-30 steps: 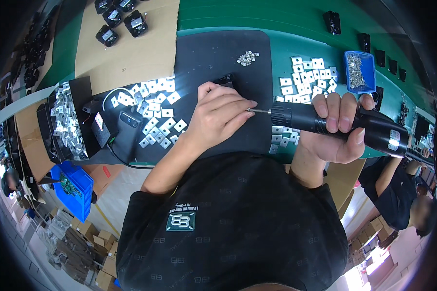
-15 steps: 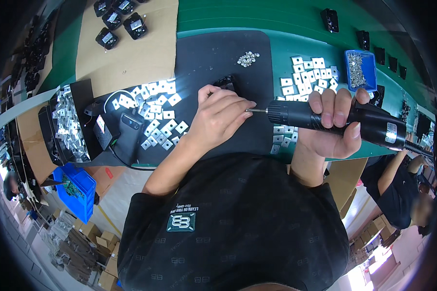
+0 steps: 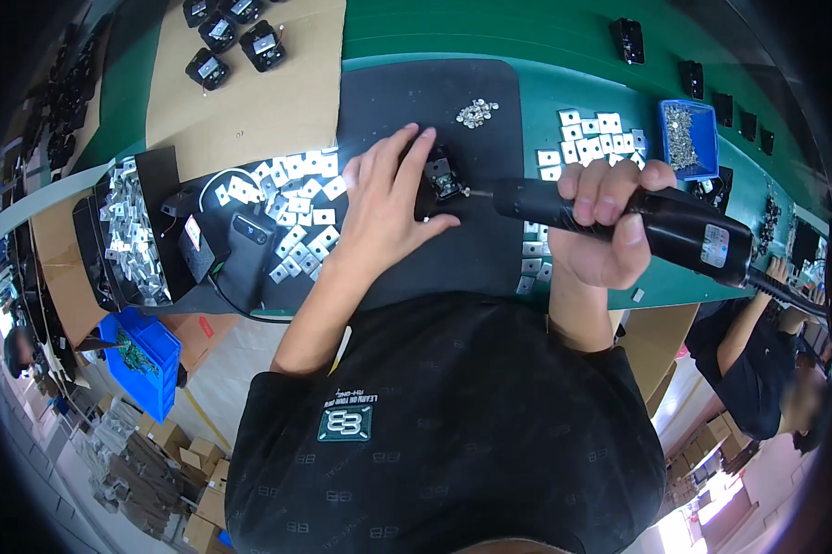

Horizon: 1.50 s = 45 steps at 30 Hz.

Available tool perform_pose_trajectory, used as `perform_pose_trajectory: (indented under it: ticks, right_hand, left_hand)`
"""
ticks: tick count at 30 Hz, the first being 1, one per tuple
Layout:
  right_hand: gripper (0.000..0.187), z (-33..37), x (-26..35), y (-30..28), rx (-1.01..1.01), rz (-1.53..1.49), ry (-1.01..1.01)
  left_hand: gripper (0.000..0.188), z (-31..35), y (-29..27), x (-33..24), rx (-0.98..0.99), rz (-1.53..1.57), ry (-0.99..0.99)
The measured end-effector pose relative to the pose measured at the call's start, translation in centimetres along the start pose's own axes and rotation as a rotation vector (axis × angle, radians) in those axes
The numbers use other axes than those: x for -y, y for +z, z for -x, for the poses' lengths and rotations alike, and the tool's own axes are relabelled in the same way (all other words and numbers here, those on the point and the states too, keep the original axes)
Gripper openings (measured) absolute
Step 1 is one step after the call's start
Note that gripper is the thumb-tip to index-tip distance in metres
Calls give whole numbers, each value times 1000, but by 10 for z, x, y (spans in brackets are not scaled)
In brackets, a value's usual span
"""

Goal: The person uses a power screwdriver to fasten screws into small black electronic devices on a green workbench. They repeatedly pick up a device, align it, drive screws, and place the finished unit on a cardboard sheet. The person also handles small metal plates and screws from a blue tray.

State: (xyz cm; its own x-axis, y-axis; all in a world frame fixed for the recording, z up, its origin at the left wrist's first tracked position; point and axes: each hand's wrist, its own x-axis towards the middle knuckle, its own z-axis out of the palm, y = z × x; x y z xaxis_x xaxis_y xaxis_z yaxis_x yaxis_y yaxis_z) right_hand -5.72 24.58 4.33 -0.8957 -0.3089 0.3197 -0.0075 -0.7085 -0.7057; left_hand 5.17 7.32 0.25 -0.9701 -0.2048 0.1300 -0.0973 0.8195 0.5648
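Though plated housings [image 3: 264, 46] rest on cardboard [image 3: 240, 115], the screw [image 3: 467, 193] on the electric screwdriver [image 3: 526, 202] clasped by the right hand [image 3: 605, 226] looks undriven, near the black housing [image 3: 445, 183] beside the spread-fingered left hand [image 3: 383, 208].

Assembly workshop, prob. a factory flr.: long green bench [image 3: 416, 35] w/ black housings [image 3: 629, 42] in a row, loose metal plates [image 3: 324, 217], a blue tray [image 3: 708, 138] of small metal pcs. & a corded elec. screwdriver [image 3: 670, 226]. Cardboard boxes [image 3: 199, 452] on the flr. behind, plus a co-worker [image 3: 739, 379] at far R, fit that too.
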Motion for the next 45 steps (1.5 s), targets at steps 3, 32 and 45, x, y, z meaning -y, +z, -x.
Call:
perform_pose_trajectory:
  ticks: [3,32,45]
  right_hand:
    - [41,-3,-13,5,-14,34,-33]
    - [27,-12,-47,3,223,115,-68]
    - [40,-11,-26,12,57,-2,-146]
  left_hand:
    - [83,-4,7,10,37,25,34]
    - [73,-29,5,11,108,118,83]
    - [70,-35,-22,16,161,38,122]
